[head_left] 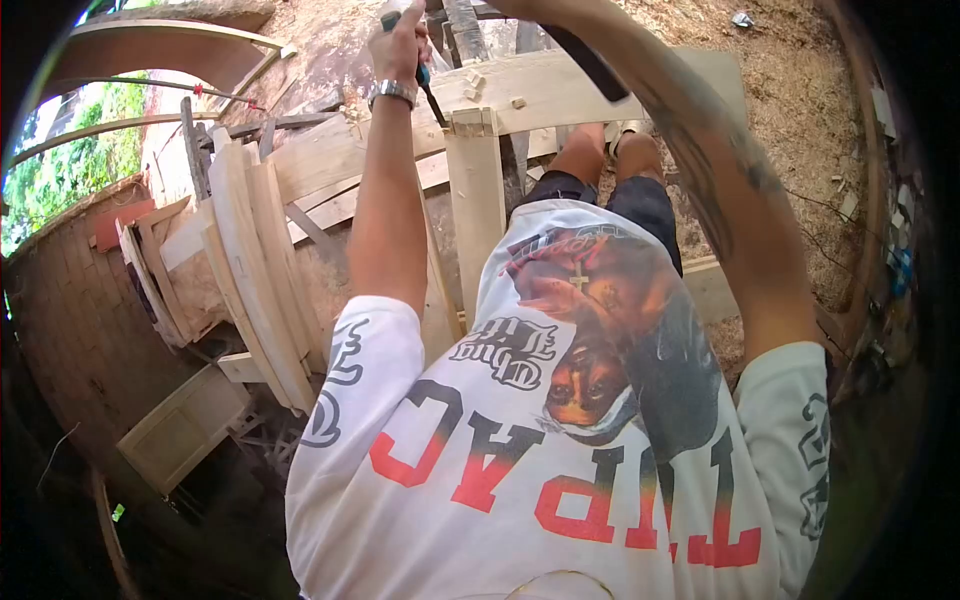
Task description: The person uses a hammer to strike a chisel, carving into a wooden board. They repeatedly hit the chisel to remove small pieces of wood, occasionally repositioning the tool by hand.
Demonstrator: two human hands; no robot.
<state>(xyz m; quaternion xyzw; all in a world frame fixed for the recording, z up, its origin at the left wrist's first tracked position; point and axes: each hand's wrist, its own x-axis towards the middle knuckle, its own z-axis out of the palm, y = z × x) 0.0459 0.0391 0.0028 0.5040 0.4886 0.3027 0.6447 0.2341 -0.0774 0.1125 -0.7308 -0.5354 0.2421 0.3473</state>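
Observation:
My left hand (398, 48), with a metal watch on its wrist, is closed around the handle of a chisel (434, 104). The blade points down, its tip at the end of a pale wooden piece (476, 190) where it meets a wide board (560, 92). Small wood chips (472, 82) lie on that board. Raised at the top edge, my right hand (522, 5) is mostly cut off. A dark bar-shaped tool (588, 62) sticks out from it beneath the forearm; its other end is out of view, and the fingers are hidden.
Long planks and curved frame parts (250, 270) are stacked at the left. A pale panel (185, 425) leans lower left by a brick wall (70, 290). Wood shavings (800, 130) cover the ground at the right. My legs (600, 165) are close to the board.

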